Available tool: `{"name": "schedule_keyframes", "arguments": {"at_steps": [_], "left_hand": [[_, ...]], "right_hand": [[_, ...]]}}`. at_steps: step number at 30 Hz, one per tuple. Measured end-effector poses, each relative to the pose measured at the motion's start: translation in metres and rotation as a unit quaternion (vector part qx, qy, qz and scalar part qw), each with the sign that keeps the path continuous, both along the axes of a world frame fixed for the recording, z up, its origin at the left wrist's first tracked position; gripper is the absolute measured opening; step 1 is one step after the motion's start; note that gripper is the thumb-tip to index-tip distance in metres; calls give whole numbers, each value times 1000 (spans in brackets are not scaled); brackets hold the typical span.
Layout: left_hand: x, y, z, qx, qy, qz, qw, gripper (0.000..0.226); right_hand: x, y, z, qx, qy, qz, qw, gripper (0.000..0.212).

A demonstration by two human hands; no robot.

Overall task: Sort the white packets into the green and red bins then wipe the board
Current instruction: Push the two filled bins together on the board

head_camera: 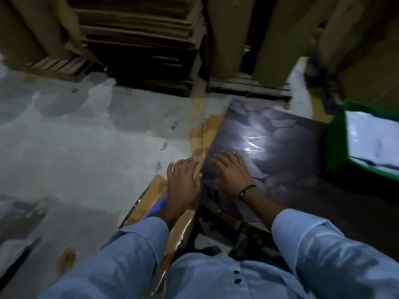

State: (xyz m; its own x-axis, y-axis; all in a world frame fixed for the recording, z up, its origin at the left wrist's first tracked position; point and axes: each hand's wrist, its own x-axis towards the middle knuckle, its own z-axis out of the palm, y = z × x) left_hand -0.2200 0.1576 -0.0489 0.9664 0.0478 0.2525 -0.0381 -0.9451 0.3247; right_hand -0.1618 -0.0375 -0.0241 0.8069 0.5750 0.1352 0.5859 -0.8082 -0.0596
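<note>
A dark glossy board (276, 134) with a stone-like pattern lies on the floor in front of me. My right hand (233, 171) rests flat on its near left part, fingers spread, a black band on the wrist. My left hand (183, 182) lies open at the board's left edge, over a brown cardboard piece (149, 203). Neither hand holds anything. A green bin (336, 152) stands at the right edge, with white packets (371, 137) inside it. No red bin is in view.
Grey concrete floor (75, 137) spreads to the left. Large brown paper rolls (224, 35) and stacked cardboard sheets (138, 39) stand behind the board. A blue object (158, 207) pokes out under my left wrist.
</note>
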Motion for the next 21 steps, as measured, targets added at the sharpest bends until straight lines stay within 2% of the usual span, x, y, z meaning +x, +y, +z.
{"name": "schedule_keyframes", "arguments": {"at_steps": [5,11,16,21], "left_hand": [[51,-93,31,-23,-60,-128,990,44],[78,-205,58,-44,-86,-227,969,43],[94,-293,69,-54,-96,-301,947,42],[99,-378,73,-88,-24,-372,924,52]], "right_hand": [[6,-107,26,27,-51,-168,984,45],[-3,-218,50,45,-97,-297,949,46],[-9,-301,58,62,-92,-358,927,45],[-14,-384,52,74,-65,-383,918,47]]}}
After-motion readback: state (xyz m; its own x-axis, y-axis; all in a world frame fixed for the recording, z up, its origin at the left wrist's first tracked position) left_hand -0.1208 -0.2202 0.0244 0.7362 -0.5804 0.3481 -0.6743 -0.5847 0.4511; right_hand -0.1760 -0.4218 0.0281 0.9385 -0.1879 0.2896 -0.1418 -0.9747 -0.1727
